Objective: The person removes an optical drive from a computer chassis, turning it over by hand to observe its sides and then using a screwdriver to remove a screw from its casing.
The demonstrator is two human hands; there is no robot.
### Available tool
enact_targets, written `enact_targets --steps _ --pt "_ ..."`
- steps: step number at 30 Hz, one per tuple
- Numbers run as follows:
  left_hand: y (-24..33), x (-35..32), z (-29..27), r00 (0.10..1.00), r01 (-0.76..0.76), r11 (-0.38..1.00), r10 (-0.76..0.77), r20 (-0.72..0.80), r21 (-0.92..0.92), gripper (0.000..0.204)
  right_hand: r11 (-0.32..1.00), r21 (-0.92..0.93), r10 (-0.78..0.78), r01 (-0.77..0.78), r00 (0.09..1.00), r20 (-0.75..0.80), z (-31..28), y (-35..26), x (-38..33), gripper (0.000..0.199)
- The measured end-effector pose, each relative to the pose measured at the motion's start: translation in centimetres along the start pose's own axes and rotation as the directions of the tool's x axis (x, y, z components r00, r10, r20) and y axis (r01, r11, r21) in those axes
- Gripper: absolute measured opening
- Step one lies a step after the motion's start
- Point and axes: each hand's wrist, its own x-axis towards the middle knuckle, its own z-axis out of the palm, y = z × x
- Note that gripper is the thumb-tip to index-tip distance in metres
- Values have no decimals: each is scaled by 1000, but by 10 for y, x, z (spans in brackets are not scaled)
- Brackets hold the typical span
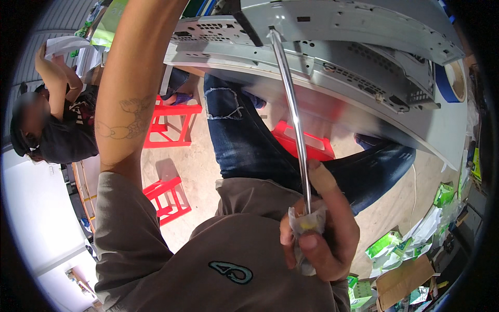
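Bare concrete floor [197, 171] fills the background, seen past the wearer's knees, with red plastic stools [169, 122] standing on it. At the far left another person [57, 125] is seated, arms raised with a pale sheet held up near the head. Next comes the wearer's left forearm [130, 88], which rises steeply from the brown sleeve and runs out of the upper edge of the view; the left hand itself is not seen, so its fingers cannot be judged, though the arm appears to be steadying the grey metal chassis [332, 47] from above. That chassis, a perforated sheet-metal case, is held across the top of the picture, above the lap in blue jeans. A long screwdriver [291, 114] is driven up into it, its tip set against the underside near the upper middle, presumably so that a recessed screw can be reached. Its clear handle is gripped in the right hand [322, 229], fingers closed tightly around it, thumb lying across the front. Further right, a roll of blue tape [449, 83] rests by the case's edge, and green-and-white packets [410, 239] with cardboard are scattered on the floor below.
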Motion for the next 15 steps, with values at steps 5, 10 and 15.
enact_targets --steps 5,10,15 --pt "-2 1 -1 1000 23 1000 -23 12 -9 41 1000 6 -5 5 1000 -28 3 1 0 80" --pt "5 0 -2 999 34 999 -33 35 -14 41 1000 -8 23 -24 997 -75 4 0 0 83" --pt "-3 0 1 999 17 1000 -17 -33 10 41 1000 -14 -2 2 999 -39 1 0 -1 82"
